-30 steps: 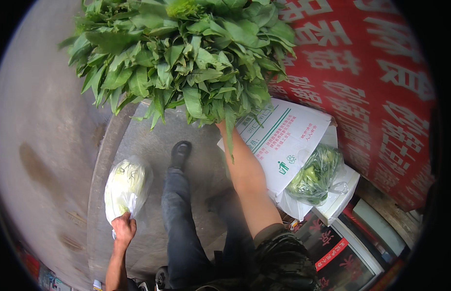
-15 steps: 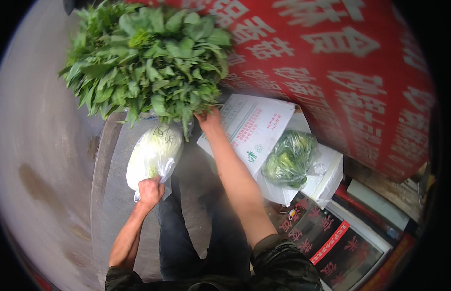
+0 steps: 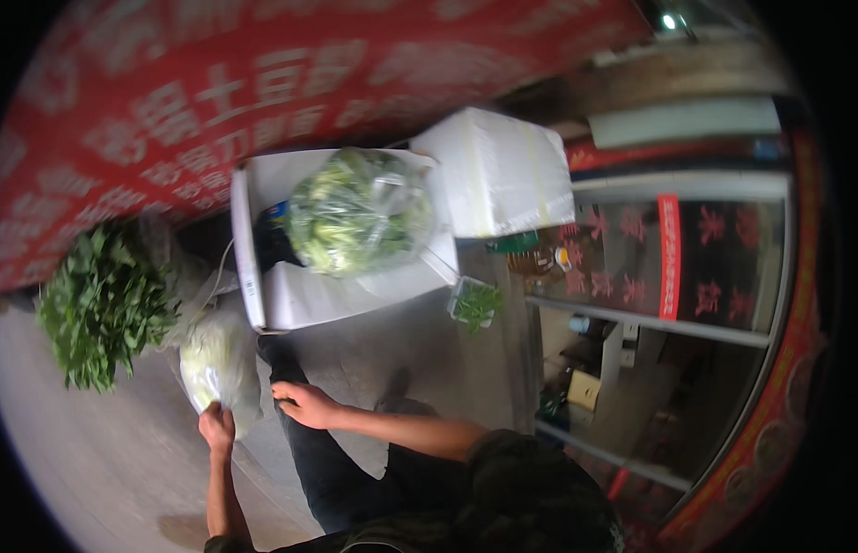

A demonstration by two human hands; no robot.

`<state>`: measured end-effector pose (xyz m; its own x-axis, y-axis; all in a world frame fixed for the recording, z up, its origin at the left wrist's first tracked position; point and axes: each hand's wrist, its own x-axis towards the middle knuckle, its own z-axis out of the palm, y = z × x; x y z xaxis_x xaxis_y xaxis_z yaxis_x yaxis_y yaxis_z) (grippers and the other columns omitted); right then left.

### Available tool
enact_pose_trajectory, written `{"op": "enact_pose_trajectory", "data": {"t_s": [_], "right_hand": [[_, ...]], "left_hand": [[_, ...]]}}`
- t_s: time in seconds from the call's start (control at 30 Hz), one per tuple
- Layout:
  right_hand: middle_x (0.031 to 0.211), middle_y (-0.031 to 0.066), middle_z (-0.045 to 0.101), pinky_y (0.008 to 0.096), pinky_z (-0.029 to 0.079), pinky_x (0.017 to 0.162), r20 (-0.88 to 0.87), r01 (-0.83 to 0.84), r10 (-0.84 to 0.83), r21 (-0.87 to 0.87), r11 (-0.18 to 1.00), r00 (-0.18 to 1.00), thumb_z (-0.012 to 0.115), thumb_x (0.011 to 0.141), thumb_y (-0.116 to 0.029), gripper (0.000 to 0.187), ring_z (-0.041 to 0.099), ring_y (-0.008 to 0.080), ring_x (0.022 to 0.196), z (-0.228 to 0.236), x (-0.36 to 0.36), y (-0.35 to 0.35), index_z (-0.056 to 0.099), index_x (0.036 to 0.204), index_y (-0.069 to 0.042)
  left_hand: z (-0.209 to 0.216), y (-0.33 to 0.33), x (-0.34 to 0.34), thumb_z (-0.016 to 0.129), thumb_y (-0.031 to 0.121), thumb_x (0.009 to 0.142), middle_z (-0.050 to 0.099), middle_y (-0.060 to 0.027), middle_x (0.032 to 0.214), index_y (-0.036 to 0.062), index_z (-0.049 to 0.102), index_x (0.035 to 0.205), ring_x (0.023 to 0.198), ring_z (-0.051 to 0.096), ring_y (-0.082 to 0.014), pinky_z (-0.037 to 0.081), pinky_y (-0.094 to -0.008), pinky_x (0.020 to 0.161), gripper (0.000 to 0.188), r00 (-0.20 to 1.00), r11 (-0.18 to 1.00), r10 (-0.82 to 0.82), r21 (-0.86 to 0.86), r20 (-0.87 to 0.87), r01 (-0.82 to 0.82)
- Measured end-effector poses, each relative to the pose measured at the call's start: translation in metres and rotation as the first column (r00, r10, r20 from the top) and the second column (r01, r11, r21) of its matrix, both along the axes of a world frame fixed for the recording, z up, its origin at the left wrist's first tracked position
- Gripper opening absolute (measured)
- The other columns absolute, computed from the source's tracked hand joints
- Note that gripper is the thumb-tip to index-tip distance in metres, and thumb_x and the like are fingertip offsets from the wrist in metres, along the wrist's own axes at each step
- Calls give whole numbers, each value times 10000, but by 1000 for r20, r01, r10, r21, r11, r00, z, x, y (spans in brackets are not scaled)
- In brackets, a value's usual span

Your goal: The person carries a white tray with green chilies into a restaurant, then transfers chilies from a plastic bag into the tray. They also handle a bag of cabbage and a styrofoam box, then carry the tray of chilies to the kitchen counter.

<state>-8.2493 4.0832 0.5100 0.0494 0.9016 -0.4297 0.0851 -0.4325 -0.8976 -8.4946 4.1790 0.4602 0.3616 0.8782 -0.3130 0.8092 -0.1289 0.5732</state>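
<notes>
Head view: left hand [image 3: 217,429] clenched round the lower end of a clear bag of pale cabbage [image 3: 217,364], bag rising up and slightly away from the fist, long axis running toward the white foam box [image 3: 300,295]. Right hand [image 3: 304,404] just beside the bag on its right, fingers loosely curled, palm turned toward the plastic, apparently apart from it, though contact hard to tell. Left hand nearer, already gripping. Loose bunch of leafy greens [image 3: 101,309] lying left of the bag on the pavement [image 3: 97,461]. Bagged green vegetables [image 3: 360,210] resting on the open foam box, well apart from both hands.
</notes>
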Motion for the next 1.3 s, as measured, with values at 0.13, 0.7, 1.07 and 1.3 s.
{"op": "enact_pose_trajectory", "data": {"t_s": [0.13, 0.7, 1.07, 1.3], "right_hand": [[1051, 131, 658, 332, 515, 791, 90, 286, -273, -214, 934, 958, 567, 865, -51, 351, 651, 220, 939, 7, 93, -156, 487, 1204, -14], [911, 141, 659, 352, 503, 702, 11, 838, -935, -449, 312, 354, 566, 848, -193, 220, 618, 224, 893, 73, 201, -594, 563, 1026, -64], [1235, 146, 532, 439, 523, 763, -284, 865, -937, -501, -35, -202, 500, 916, -399, 531, 595, 294, 1018, 98, 345, -526, 370, 1365, -146], [1193, 115, 552, 437, 522, 765, -177, 863, -928, -455, -217, -327, 488, 921, -395, 519, 601, 276, 995, 63, 534, -490, 370, 1363, -150]], "left_hand": [[64, -61, 10, 509, 181, 706, 486, -251, 595, -9, 466, 614, 581, 479, -459, 361, -507, 538, 215, 966, 989, -150, -40, -210, 144], [322, -345, 353, 518, 124, 647, 508, -267, 598, -28, 524, 605, 519, 502, -387, 396, -436, 521, 157, 767, 784, -619, -204, -168, 587], [384, -406, 708, 575, 86, 740, 604, -223, 694, -50, 627, 848, 623, 611, -266, 475, -356, 599, 182, 507, 470, -721, -205, 473, 859], [371, -428, 908, 558, 93, 721, 636, -193, 757, -35, 633, 907, 736, 643, -247, 479, -336, 674, 237, 475, 369, -749, -305, 461, 878]]}}
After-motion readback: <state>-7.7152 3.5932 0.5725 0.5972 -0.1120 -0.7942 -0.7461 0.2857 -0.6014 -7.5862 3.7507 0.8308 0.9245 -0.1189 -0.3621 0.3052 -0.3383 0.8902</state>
